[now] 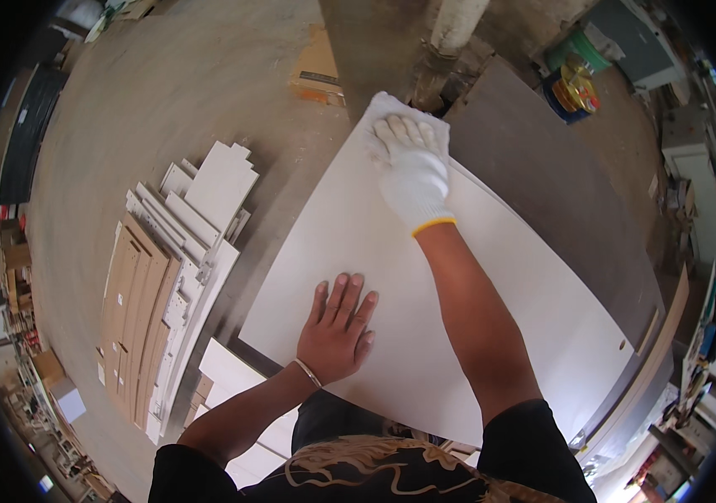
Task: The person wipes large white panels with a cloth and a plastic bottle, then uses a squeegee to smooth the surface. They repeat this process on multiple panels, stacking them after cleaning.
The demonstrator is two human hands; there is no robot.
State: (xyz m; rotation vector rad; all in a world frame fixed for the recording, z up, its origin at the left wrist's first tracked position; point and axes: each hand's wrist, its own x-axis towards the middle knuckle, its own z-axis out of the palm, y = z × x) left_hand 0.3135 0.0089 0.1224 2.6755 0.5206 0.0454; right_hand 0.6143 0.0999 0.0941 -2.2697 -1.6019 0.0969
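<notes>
A large white board [358, 226] lies in front of me on a dark surface. My left hand [337, 331], bare with a bracelet at the wrist, rests flat on its near left part, fingers stretched out. At the far end, my right hand [415, 168] wears a white knit glove with a yellow cuff. Its fingers are extended and lie flat on a crumpled white cloth [385, 105], which covers the board's far corner. The palm side and whatever part of the cloth lies under it are hidden.
To the left stand stacked white panels [222, 189] and brown panels [136, 310]. A grey-brown board surface [534, 168] extends on the right. A pillar [457, 29], a can [569, 90] and a green bucket [580, 52] are farther off. Flattened cardboard [317, 67] lies on the floor.
</notes>
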